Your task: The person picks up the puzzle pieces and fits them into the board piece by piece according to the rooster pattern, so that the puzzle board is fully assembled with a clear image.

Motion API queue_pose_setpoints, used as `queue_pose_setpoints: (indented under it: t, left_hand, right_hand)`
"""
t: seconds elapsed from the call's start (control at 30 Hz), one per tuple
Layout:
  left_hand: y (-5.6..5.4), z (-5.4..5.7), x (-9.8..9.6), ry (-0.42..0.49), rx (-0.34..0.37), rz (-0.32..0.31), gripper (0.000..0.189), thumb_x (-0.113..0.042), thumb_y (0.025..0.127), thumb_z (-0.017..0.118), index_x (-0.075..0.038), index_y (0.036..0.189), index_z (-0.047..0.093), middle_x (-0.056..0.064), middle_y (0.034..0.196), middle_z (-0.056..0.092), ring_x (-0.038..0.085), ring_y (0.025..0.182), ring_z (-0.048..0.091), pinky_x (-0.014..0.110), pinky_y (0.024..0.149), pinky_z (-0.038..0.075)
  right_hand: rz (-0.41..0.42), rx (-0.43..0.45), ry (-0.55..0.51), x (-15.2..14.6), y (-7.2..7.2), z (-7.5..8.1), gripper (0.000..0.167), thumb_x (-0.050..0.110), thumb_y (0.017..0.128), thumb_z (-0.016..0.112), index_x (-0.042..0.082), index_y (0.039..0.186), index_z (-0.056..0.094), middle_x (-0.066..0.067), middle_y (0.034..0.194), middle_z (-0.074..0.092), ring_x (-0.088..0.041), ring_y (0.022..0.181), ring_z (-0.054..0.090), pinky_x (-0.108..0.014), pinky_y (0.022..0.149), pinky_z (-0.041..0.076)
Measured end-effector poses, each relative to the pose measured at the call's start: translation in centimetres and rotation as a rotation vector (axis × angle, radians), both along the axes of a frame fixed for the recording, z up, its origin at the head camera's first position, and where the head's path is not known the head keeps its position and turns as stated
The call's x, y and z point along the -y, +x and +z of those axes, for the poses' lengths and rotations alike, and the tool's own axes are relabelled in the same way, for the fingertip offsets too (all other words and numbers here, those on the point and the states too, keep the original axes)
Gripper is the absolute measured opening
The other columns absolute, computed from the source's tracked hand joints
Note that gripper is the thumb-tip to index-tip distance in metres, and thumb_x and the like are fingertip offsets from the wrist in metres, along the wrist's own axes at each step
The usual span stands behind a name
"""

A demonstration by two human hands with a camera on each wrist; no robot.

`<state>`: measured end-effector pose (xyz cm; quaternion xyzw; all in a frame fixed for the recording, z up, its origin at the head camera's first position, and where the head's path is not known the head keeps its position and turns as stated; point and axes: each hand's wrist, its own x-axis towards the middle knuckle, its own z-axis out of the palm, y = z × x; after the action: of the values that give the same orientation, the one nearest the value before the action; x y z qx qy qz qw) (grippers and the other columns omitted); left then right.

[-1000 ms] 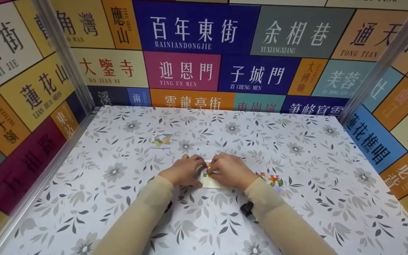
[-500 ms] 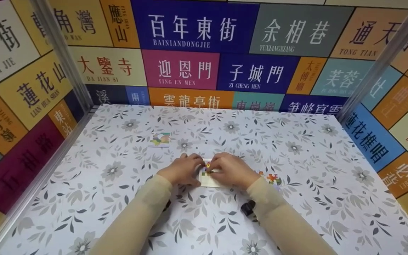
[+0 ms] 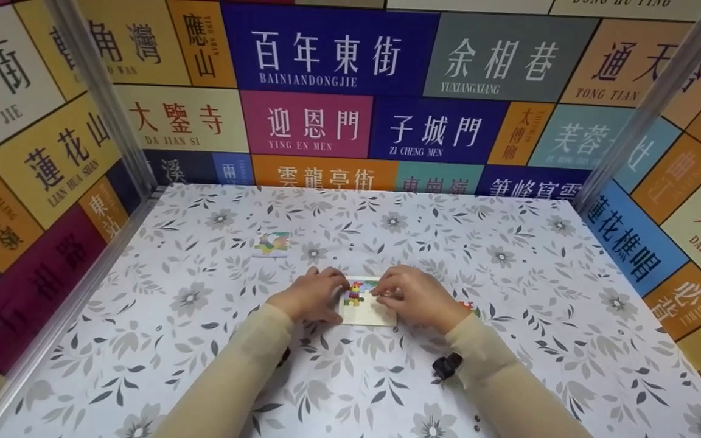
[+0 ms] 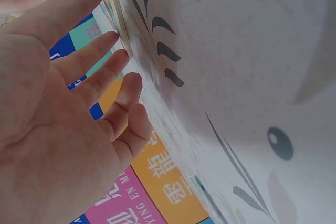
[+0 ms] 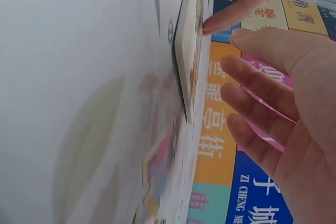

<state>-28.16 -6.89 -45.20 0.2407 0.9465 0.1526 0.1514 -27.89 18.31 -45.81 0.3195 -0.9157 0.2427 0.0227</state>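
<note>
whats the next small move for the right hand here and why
Probably reach the right hand to the loose colourful pieces just beside it. The puzzle board shows only a small coloured patch at its top; the rest is bare, while the left hand rests at its edge.

We see a bench [image 3: 204, 340] covered with white sheeting printed in grey leaves and flowers. On it lie a pale rectangular puzzle tray [image 3: 366, 310] with a few colourful pieces set in, a small colourful picture card [image 3: 272, 243] well apart at far left, and loose bright pieces [image 3: 471, 308] just right of the tray.
</note>
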Motion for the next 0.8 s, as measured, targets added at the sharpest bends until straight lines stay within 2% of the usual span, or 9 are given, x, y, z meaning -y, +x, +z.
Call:
queue_pose_setpoints:
  t: [0.3, 0.57, 0.8]
  left_hand:
    - [0.2, 0.0, 0.3, -0.002, -0.028, -0.023, 0.065, -0.031, 0.084, 0.086, -0.017, 0.142, 0.06, 0.003, 0.156, 0.047, 0.034, 0.131, 0.047, 0.048, 0.11, 0.044]
    - [0.1, -0.1, 0.1, 0.012, -0.001, -0.008, 0.066, -0.031, 0.083, 0.086, -0.019, 0.143, 0.059, 0.004, 0.157, 0.047, 0.032, 0.134, 0.046, 0.05, 0.112, 0.042]
    - [0.1, 0.0, -0.1, 0.002, 0.008, 0.004, 0.067, -0.03, 0.084, 0.086, -0.02, 0.144, 0.058, 0.002, 0.157, 0.046, 0.031, 0.135, 0.045, 0.049, 0.113, 0.042]
  right_hand:
    - [-0.062, 0.025, 0.018, -2.6, 0.8, -0.2, 0.012, 0.025, 0.093, 0.078, 0.02, 0.102, 0.083, 0.007, 0.107, 0.073, -0.016, 0.106, 0.066, -0.043, 0.096, 0.054]
    - [-0.111, 0.027, 0.013, -4.4, 1.2, -0.4, 0.01, 0.026, 0.091, 0.08, 0.021, 0.099, 0.083, 0.01, 0.103, 0.071, -0.015, 0.106, 0.066, -0.043, 0.098, 0.054]
    - [-0.132, 0.017, 0.004, -5.6, 1.1, -0.5, 0.009, 0.024, 0.092, 0.079, 0.021, 0.099, 0.083, 0.009, 0.101, 0.072, -0.015, 0.101, 0.066, -0.042, 0.093, 0.055]
